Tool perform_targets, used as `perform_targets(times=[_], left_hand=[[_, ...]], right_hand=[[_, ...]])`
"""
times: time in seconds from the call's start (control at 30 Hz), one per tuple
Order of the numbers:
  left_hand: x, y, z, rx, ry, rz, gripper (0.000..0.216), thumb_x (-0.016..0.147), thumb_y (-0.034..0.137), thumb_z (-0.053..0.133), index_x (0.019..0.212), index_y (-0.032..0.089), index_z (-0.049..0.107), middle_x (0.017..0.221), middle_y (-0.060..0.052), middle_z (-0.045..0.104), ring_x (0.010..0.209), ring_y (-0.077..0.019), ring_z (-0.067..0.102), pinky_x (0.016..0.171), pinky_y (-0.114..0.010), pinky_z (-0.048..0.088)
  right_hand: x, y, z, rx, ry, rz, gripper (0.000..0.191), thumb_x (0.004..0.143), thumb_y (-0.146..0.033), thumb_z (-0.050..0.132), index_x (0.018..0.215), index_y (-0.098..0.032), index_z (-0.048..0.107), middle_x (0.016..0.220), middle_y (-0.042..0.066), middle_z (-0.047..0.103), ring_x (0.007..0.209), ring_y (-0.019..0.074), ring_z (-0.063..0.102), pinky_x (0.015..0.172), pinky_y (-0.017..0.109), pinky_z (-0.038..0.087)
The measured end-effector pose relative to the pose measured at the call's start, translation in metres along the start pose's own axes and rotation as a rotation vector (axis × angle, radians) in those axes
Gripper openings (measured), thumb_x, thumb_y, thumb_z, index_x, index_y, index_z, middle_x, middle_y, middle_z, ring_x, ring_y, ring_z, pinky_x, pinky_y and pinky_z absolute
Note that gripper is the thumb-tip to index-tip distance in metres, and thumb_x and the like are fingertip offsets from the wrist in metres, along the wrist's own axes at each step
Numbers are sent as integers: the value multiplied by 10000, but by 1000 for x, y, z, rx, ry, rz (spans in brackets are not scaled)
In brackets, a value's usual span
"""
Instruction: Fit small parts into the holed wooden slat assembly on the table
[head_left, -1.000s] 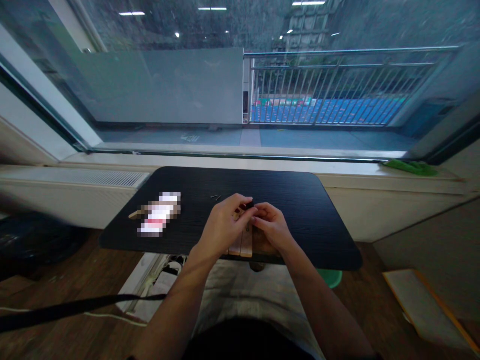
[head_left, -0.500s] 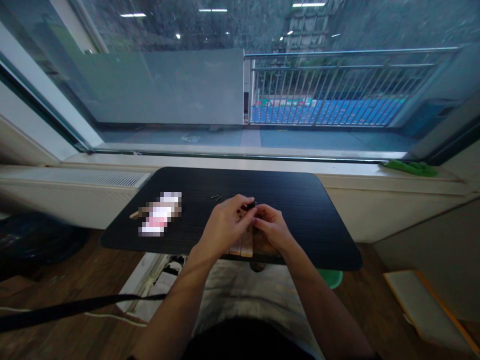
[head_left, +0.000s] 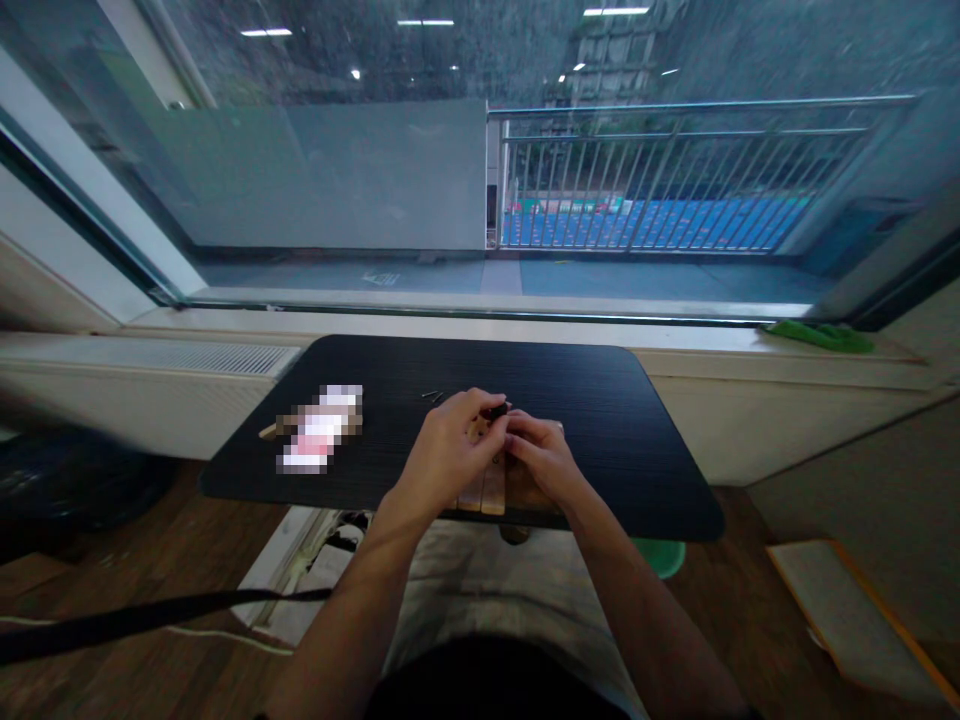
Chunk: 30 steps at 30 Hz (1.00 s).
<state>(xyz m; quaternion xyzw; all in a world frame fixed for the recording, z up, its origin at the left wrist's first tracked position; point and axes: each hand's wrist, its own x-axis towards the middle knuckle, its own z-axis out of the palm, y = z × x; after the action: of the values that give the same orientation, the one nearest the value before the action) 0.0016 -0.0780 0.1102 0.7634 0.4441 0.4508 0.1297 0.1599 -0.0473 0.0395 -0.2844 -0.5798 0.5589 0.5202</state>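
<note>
My left hand point(head_left: 454, 445) is closed, its thumb and fingertips pinching a small dark piece point(head_left: 493, 411). Just to the right, my right hand point(head_left: 544, 455) has its thumb and fingers pressed together at the left fingertips; what they hold, if anything, is hidden. Beneath both hands, at the near edge of the black table point(head_left: 600, 440), lies a wooden object point(head_left: 493, 492) with pale strips and small holes, partly covered by my fingers. A browner wooden part point(head_left: 527, 488) shows below the right hand. Thin metal pins point(head_left: 432, 396) lie beyond the left hand.
A pixelated item point(head_left: 322, 432) lies on the table's left side, with a wooden stick end point(head_left: 268, 432) beside it. Beyond are a window sill point(head_left: 480, 325) and a green cloth point(head_left: 821, 337). Under the table's right side stands a green basin point(head_left: 661, 557).
Both hands stay in nearly the same place. The left fingertips and the dark piece have shifted very slightly, and the right fingers have moved a little.
</note>
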Motion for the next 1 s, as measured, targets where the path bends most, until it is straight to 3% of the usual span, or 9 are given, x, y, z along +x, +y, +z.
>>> perform_targets(times=[0.27,1.0], left_hand=[[0,0,0,-10,-7,-3,183,849,139,644,1015,198,691,948,-43,761,853,-181,720,814,-326,585],[-3,-2,2,-34,-4,-8,213,862,152,608,1054,184,693,987,-59,763,863,-182,718,820,-318,578]], right_hand=[[1,0,-1,-52,-4,-38,97,800,-322,737,850,-263,796,999,27,747,1038,233,649,981,389,499],[0,0,-1,31,-34,-10,113,775,-320,769,825,-223,739,842,-2,689,806,159,619,768,278,502]])
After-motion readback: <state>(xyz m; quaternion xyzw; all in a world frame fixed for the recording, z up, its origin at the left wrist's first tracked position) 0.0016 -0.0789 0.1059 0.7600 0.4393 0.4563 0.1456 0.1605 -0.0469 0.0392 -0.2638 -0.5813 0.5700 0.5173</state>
